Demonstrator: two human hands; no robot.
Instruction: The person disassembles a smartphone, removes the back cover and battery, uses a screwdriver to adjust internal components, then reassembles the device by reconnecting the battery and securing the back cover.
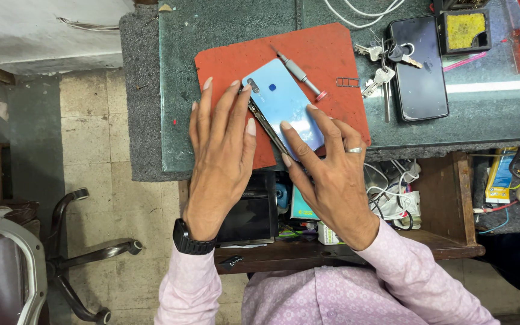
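The light blue phone [284,111] lies back side up on the red mat [236,57], near the middle of the frame. My left hand [221,150] lies flat with fingers spread, tips touching the phone's left edge. My right hand [332,168] presses two fingertips on its lower corner. I think I am easing the back cover loose at the dark seam. Next I need a gentle, steady push along that edge. A small screwdriver [299,73] lies just beside the phone, above it.

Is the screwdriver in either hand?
No. The screwdriver lies on the red mat, apart from both hands, which press the blue phone.
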